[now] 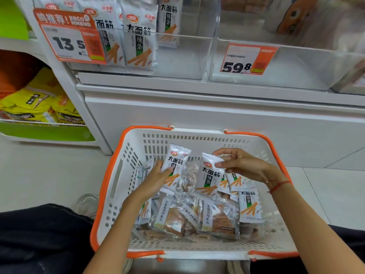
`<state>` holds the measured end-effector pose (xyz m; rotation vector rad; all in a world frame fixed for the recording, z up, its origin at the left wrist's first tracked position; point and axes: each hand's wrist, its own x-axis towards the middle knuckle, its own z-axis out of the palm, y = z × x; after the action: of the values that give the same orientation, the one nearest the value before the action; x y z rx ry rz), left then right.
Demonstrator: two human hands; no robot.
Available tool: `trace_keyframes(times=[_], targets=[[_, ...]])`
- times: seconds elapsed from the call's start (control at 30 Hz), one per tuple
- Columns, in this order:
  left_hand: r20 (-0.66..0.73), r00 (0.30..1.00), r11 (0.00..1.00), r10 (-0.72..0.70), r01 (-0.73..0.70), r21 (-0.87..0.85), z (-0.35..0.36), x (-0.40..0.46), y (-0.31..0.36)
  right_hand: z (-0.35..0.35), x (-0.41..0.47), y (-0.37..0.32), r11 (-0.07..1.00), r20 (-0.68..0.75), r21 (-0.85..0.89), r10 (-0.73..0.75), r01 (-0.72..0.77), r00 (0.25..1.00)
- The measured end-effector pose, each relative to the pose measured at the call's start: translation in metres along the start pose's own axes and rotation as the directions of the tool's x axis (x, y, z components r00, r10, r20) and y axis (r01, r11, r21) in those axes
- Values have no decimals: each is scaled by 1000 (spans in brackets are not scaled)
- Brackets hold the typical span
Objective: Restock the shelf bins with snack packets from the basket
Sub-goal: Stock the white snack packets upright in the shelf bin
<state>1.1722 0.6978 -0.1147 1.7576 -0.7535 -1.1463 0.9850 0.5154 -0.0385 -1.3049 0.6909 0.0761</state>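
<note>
On the far left, a side shelf (45, 133) holds yellow bags (33, 103). Next to it, up on the main shelf, the clear left bin (177, 56) with the 13.5 price tag (69, 36) already stands part full of white stick-snack packets (138, 42), with free room on its right side. Below it, the white basket (118, 175) with orange handles sits on the floor against the shelf base.

Inside the basket, the left hand (156, 178) grips 1 white packet (176, 165) of the same kind, fingers curled round its lower half. Clear packets of brownish snacks (171, 216) lie mixed in beneath. The right hand (243, 165) pinches a 2nd white packet (209, 175) by its top corner, between thumb and fingertips. Further right, the right bin (296, 66), tagged 59.8 (246, 58), looks nearly empty.

The likeliest slip, judged from here: the corner pinch is thin, so the packet could swing or drop on the lift. The mixed stock also invites a clear packet landing in the wrong bin.
</note>
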Motion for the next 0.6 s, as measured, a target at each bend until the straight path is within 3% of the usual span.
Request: trace_keyframes(times=[0.1,0.27,0.37,0.47,0.53,0.57,0.6], targets=[[60,997,996,-42,46,-70,18,-8,13,14,7,3,999,17,35,-20,20,1000],[158,977,947,-143,182,-266,43,6,-2,41,28,22,987,-299,-62,-159,147,941],[152,980,942,-128,168,-289,53,-5,13,42,33,31,982,-372,-51,-190,184,909],[146,981,970,-125,151,-188,56,-3,2,24,37,35,987,-437,-29,-156,160,886],[105,983,973,-148,164,-162,56,-2,-4,-1,40,48,966,-590,-254,-194,48,784],[71,986,972,-151,161,-169,56,-2,-7,-14,39,58,901,-624,-424,-220,-89,750],[58,985,970,-159,167,-179,55,-3,-8,-24,38,69,801,-610,-556,-211,-223,764]])
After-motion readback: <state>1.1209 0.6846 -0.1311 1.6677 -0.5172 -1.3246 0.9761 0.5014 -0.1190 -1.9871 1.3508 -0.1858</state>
